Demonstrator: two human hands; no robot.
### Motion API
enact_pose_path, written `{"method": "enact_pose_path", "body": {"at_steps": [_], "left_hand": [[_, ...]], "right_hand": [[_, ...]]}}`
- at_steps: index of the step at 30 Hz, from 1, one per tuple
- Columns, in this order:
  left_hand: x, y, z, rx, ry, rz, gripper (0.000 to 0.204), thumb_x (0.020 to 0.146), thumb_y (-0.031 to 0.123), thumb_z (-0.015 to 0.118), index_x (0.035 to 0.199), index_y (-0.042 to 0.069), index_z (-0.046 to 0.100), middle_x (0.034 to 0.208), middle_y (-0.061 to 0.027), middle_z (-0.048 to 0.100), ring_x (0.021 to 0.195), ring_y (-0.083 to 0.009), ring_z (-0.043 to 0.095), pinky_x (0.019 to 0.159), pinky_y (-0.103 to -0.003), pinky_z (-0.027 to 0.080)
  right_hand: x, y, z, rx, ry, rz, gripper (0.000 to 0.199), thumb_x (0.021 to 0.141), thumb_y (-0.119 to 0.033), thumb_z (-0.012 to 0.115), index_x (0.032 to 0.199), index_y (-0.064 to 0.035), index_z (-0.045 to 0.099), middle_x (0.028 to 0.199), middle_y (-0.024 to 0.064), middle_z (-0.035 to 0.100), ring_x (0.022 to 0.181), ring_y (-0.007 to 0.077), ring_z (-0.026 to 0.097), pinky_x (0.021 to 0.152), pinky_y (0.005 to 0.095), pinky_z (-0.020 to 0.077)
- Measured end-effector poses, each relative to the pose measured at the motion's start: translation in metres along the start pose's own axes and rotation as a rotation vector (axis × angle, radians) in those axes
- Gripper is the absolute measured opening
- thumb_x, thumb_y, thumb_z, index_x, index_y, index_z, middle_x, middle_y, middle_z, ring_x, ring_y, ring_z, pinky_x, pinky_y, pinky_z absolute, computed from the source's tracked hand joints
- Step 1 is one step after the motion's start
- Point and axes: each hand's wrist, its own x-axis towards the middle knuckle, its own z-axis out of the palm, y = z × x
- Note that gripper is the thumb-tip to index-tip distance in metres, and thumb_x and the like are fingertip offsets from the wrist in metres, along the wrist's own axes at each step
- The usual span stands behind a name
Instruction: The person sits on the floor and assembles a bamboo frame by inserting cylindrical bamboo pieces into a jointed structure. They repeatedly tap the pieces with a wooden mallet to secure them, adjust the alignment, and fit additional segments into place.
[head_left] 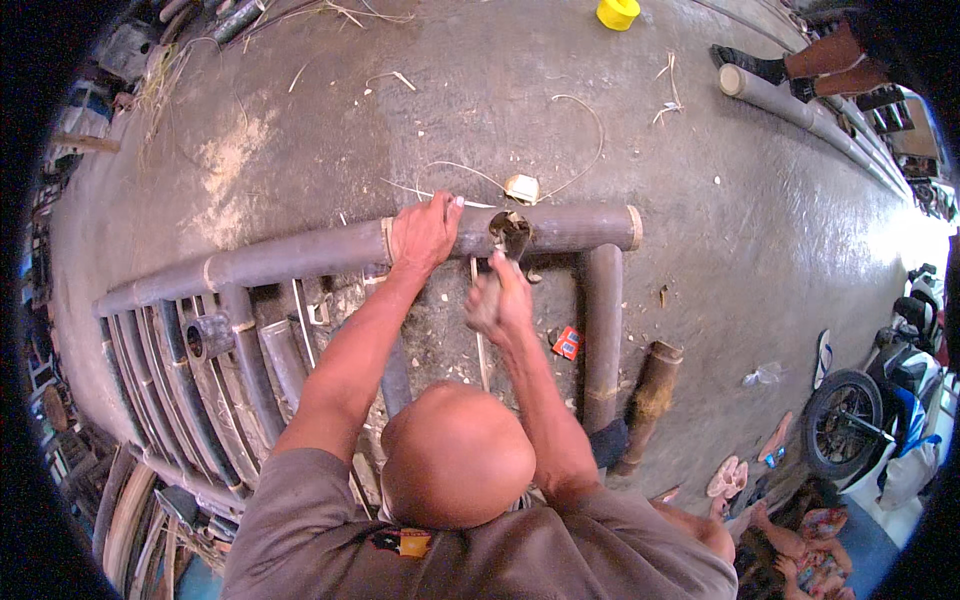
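At the bottom centre of the frame sit the person's bald head and grey-shirted shoulders, with both forearms running up toward the middle. The right hand (499,300), just right of centre, is closed in a fist around a thin stick-like tool (481,335) whose lower end hangs toward the head; the fist sits just below a ragged hole (510,232) cut in the long dark bamboo pole (300,255). The left hand (424,232), slightly higher and to the left, is clamped over the top of that pole, fingers curled across it beside a pale binding.

The pole crosses the middle of the frame from left to right as the top rail of a bamboo frame (190,370), with slats filling the lower left and an upright post (602,320) dropping from its right end. A small red packet (567,343) lies on the concrete between the right forearm and that post. A short bamboo piece (652,395) lies further right.

Beyond the pole, a pale chip (521,188) and thin curling strips (585,140) rest on the floor. At the upper centre stands a yellow roll (618,12); at the upper right another person's legs (830,62) rest by a long pole (800,112). A motorbike (880,400) stands at the right edge.
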Motion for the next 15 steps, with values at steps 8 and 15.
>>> {"method": "enact_pose_path", "body": {"at_steps": [8, 15], "left_hand": [[-0.002, 0.004, 0.009, -0.062, 0.114, 0.061, 0.035, 0.104, 0.042, 0.05, 0.111, 0.011, 0.065, 0.083, -0.018, 0.072, 0.078, -0.0389, 0.07, 0.076, -0.052, 0.053], [-0.002, 0.0, 0.014, -0.038, 0.134, 0.057, 0.031, 0.103, 0.039, 0.052, 0.111, 0.012, 0.066, 0.084, -0.0167, 0.072, 0.078, -0.0378, 0.07, 0.076, -0.052, 0.053]], "right_hand": [[0.01, -0.153, -0.039, -1.948, -0.16, -0.274, 0.047, 0.083, -0.043, 0.073, 0.111, -0.0049, 0.072, 0.102, 0.023, 0.074, 0.097, 0.042, 0.071, 0.084, 0.0518, 0.0556], [0.009, -0.139, 0.027, -2.516, -0.292, -0.327, 0.044, 0.078, -0.036, 0.073, 0.105, -0.0007, 0.074, 0.105, 0.0278, 0.073, 0.097, 0.0407, 0.073, 0.082, 0.0527, 0.0587]]}}
